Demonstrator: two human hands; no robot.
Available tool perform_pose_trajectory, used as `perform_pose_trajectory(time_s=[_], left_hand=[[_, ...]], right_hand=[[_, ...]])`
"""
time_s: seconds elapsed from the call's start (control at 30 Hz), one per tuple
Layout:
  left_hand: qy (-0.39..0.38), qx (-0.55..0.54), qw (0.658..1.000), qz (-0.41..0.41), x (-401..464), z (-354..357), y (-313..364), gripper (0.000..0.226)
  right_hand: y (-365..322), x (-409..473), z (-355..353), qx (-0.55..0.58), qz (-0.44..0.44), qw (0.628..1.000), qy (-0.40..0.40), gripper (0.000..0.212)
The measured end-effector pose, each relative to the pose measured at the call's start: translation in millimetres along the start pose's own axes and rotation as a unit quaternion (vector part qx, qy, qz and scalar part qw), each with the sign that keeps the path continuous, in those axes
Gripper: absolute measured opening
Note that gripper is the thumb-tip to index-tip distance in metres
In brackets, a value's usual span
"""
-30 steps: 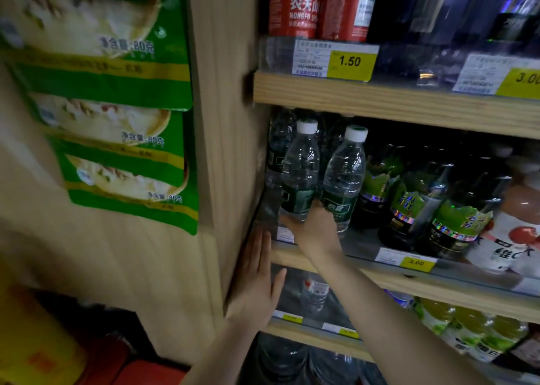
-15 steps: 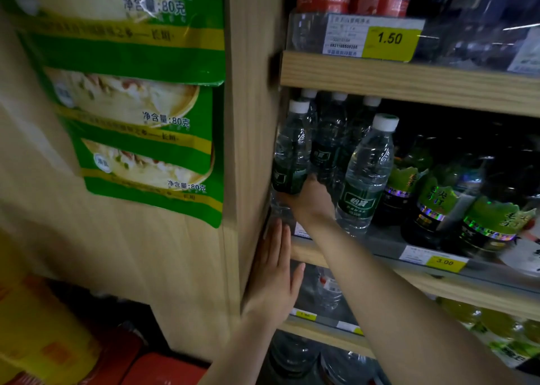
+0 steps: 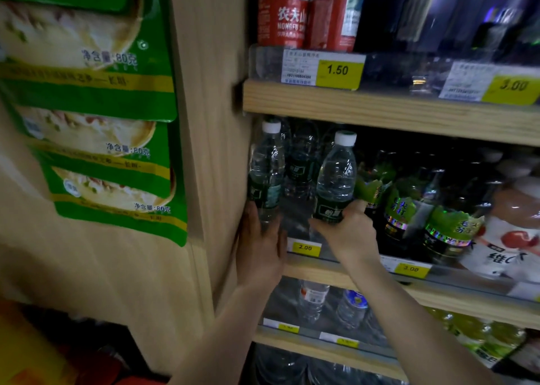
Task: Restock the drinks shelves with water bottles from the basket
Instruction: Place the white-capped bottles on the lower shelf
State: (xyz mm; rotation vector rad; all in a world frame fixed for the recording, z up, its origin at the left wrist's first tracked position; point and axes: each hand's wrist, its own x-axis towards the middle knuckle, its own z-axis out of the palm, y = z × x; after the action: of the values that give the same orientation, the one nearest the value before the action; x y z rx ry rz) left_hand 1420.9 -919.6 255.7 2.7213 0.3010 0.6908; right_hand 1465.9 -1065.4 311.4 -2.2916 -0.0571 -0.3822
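Observation:
Two clear water bottles with white caps and dark green labels stand at the left end of the middle shelf point(image 3: 365, 279). My right hand point(image 3: 347, 232) grips the lower part of the right bottle point(image 3: 336, 177). My left hand point(image 3: 260, 247) reaches up at the shelf's left edge, its fingers against the base of the left bottle point(image 3: 266, 174), which stands by the wooden side panel. More water bottles stand dimly behind these two. No basket is visible.
Green-labelled drink bottles point(image 3: 409, 209) crowd the shelf right of the water. Red-labelled bottles point(image 3: 292, 13) stand on the shelf above, small water bottles point(image 3: 312, 300) on the shelf below. Green packets point(image 3: 96, 98) hang on the wooden side panel point(image 3: 204, 121) at left.
My left hand rose from the side panel below the shelf to the left bottle's base. My right hand shifted from the left bottle onto the right bottle.

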Motion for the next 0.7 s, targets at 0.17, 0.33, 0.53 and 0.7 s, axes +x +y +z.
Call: perform_pose_trajectory(time_s=[0.17, 0.33, 0.53, 0.7], left_hand=[[0.057, 0.041, 0.997, 0.044, -13, 14, -17, 0.040], [0.048, 0.068, 0.995, 0.050, -16, 18, -19, 0.052], [0.044, 0.058, 0.996, 0.055, -15, 23, -23, 0.052], [0.061, 0.056, 0.995, 0.062, -14, 26, -25, 0.050]], right_hand=[[8, 19, -2, -0.017, 0.045, 0.998, -0.043, 0.075], [8, 33, 10, -0.008, 0.014, 0.998, -0.065, 0.064], [-11, 68, 40, -0.015, 0.023, 0.997, -0.071, 0.059], [-16, 83, 58, -0.010, 0.019, 0.998, -0.067, 0.058]])
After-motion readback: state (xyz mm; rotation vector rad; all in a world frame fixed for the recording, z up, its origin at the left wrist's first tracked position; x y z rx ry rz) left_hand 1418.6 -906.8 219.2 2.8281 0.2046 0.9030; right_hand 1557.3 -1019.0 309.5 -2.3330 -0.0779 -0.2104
